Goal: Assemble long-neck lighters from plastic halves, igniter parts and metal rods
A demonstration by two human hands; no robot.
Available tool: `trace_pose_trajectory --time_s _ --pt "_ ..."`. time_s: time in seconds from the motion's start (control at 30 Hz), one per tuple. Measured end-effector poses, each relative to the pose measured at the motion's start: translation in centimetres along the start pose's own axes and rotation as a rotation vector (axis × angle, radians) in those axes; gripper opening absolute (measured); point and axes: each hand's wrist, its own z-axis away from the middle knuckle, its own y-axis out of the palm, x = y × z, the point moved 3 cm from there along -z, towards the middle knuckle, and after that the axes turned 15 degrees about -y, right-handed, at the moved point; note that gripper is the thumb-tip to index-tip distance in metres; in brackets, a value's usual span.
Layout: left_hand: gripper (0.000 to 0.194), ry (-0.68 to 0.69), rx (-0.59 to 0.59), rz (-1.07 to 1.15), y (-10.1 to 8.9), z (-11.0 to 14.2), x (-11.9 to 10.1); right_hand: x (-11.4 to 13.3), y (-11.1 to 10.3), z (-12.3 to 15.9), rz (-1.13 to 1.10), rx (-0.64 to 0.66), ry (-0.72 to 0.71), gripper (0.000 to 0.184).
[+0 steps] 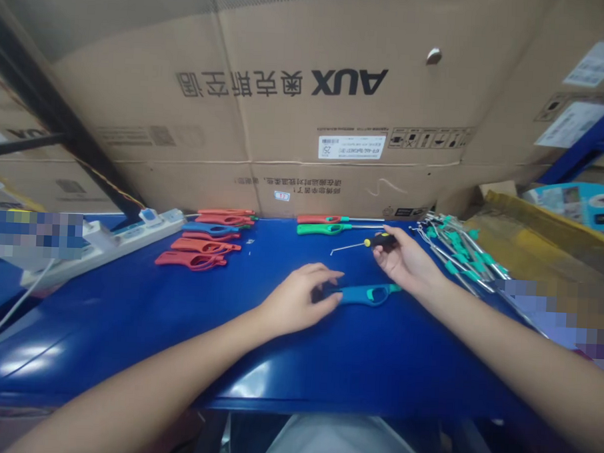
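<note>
On the blue table lies a blue gas lighter (358,295) with a teal trigger. My left hand (299,300) is closed round its left end, thumb on the near side and fingers on the far side. The teal collar at its other end runs up to my right wrist, and what lies beyond is hidden. My right hand (403,261) grips a screwdriver-like hook tool (381,241) by its black and yellow handle. Its thin metal shaft points left above the table, with a bent tip. Behind it lie a green lighter (322,229) and a red lighter (315,219) with metal tubes.
Several red, orange and blue lighter casings (198,260) are lined up at the back left. A white power strip (105,251) lies further left. Metal lighter tubes (461,250) with teal collars are piled at right, beside a yellow-taped box (546,254). A large cardboard sheet (266,131) stands behind.
</note>
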Motion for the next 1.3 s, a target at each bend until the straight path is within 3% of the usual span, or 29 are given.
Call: trace_pose_trajectory --time_s 0.2,0.37,0.63,1.3 --pt "0.04 -0.363 0.175 0.809 0.7 -0.2 -0.2 0.1 -1.0 1.1 -0.074 -0.03 -0.003 0.016" --pt "0.034 -0.466 0.19 1.101 0.6 -0.6 0.2 0.0 -1.1 1.4 -0.076 0.027 -0.044 0.009" --pt "0.022 -0.651 0.28 1.225 0.7 -0.3 0.1 0.2 -1.1 1.3 -0.069 -0.001 -0.083 0.011" --pt "0.014 -0.645 0.208 1.238 0.7 -0.7 0.5 0.1 -1.1 1.6 0.015 0.042 -0.149 0.01"
